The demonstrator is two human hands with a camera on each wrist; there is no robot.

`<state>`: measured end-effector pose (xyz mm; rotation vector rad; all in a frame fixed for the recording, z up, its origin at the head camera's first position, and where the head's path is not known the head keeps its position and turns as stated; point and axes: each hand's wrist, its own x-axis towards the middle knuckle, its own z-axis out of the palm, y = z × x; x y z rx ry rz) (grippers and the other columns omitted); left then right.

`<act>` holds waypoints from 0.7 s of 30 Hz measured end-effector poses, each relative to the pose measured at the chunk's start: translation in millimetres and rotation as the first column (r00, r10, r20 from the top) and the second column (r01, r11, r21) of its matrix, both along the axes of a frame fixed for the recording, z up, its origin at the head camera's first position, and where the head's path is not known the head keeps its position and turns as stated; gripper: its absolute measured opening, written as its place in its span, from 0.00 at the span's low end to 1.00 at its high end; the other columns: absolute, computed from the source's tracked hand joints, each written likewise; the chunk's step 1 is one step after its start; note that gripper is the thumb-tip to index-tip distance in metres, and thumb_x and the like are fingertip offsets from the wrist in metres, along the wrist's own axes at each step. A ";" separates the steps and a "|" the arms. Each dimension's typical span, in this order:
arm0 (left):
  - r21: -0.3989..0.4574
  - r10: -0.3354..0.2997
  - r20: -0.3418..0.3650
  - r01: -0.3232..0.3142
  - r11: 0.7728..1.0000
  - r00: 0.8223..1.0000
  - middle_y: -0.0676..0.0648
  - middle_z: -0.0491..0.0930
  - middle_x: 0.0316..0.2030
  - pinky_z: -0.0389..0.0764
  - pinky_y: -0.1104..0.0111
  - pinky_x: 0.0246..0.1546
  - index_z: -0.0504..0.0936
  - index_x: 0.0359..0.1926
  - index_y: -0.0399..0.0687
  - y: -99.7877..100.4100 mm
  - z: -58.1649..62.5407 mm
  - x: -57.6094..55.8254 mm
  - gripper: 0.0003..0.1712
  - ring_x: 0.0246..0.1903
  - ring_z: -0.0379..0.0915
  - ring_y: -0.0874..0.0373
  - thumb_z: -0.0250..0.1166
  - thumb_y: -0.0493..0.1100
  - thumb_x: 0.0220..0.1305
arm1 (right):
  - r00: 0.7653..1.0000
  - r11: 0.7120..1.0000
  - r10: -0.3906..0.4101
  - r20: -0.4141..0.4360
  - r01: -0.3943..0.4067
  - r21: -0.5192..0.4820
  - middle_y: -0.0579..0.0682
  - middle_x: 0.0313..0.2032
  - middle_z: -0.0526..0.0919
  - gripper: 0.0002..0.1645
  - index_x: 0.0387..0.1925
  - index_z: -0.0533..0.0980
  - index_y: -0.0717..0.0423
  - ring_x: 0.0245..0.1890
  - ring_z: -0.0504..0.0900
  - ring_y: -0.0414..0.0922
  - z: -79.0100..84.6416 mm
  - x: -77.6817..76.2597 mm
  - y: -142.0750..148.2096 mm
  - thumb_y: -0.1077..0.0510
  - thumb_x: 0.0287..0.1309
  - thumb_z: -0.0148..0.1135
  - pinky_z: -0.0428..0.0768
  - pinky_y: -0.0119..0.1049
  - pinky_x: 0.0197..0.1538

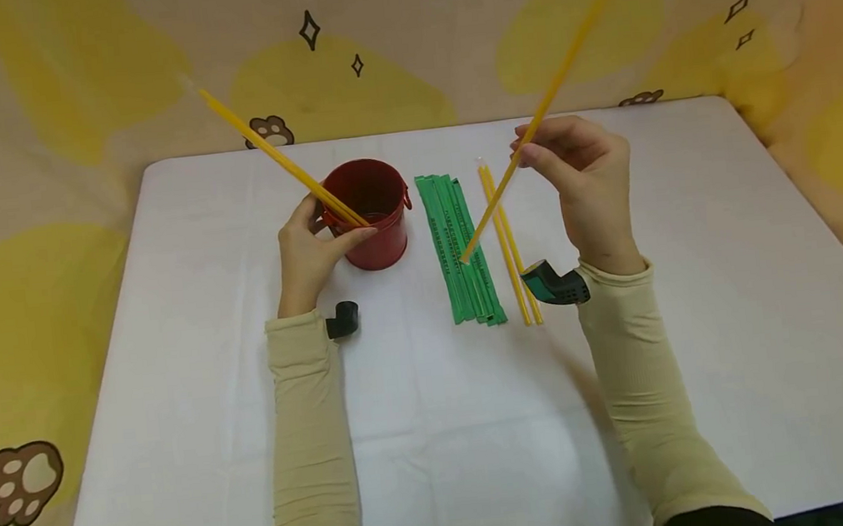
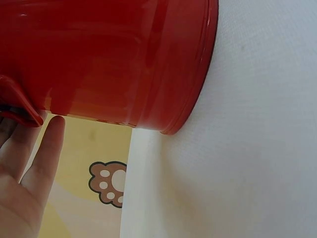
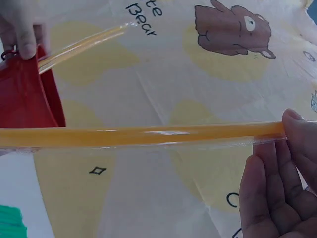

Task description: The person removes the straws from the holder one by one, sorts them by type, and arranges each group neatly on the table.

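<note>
My left hand [image 1: 308, 256] holds a small red bucket [image 1: 382, 245] by its left side, thumb over the near rim. In the left wrist view the bucket [image 2: 99, 59] fills the top left, with fingers [image 2: 45, 158] beside its handle lug. A few yellow straws [image 1: 269, 151] in clear wrapping lean out of the bucket toward the far left. Between thumb and fingertips, my right hand [image 1: 591, 181] pinches a long yellow straw [image 1: 557, 88], tilted, its lower end above the green packets. Close up, the right wrist view shows that straw [image 3: 163, 135] in a clear sleeve.
Several slim green packets [image 1: 457, 243] with printing lie side by side right of the bucket. Two yellow straws [image 1: 507, 251] lie beside them. The white-covered table [image 1: 440, 478] meets a patterned yellow and beige cloth [image 1: 403, 56] at the back.
</note>
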<state>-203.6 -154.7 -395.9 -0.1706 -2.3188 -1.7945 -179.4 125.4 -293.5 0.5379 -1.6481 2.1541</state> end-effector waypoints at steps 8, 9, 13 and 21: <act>-0.007 0.007 -0.009 -0.007 1.000 1.000 0.44 0.77 0.52 0.72 0.62 0.57 0.74 0.59 0.41 -1.1 -2.6 -0.7 0.37 0.53 0.72 0.52 0.77 0.42 0.46 | 0.980 0.983 0.060 0.187 -0.091 0.162 0.58 0.33 0.83 0.05 0.33 0.79 0.75 0.33 0.81 0.49 -11.2 4.8 31.4 0.75 0.51 0.63 0.80 0.35 0.45; -0.008 0.008 -0.013 -0.009 1.000 1.000 0.44 0.77 0.52 0.72 0.62 0.57 0.74 0.58 0.41 -1.4 -2.8 -0.9 0.37 0.53 0.72 0.52 0.77 0.42 0.45 | 0.976 0.978 0.070 0.207 -0.108 0.177 0.58 0.33 0.83 0.05 0.33 0.79 0.75 0.33 0.81 0.49 -12.4 5.2 35.0 0.74 0.52 0.63 0.80 0.35 0.45; -0.010 0.007 -0.019 -0.007 1.000 1.000 0.43 0.77 0.51 0.72 0.62 0.57 0.74 0.58 0.40 -1.9 -2.5 -1.4 0.37 0.52 0.72 0.52 0.77 0.41 0.45 | 0.954 0.957 0.081 0.289 -0.155 0.243 0.56 0.34 0.84 0.05 0.34 0.79 0.73 0.35 0.83 0.48 -17.9 7.7 48.8 0.73 0.53 0.63 0.80 0.34 0.45; -0.013 0.007 -0.025 -0.007 1.000 1.000 0.44 0.77 0.51 0.72 0.62 0.56 0.75 0.58 0.41 -0.4 -4.0 -3.3 0.38 0.51 0.72 0.53 0.77 0.43 0.44 | 0.903 0.908 0.040 0.427 -0.211 0.361 0.52 0.37 0.85 0.06 0.36 0.82 0.64 0.38 0.83 0.45 -31.6 12.9 74.0 0.69 0.56 0.62 0.80 0.31 0.44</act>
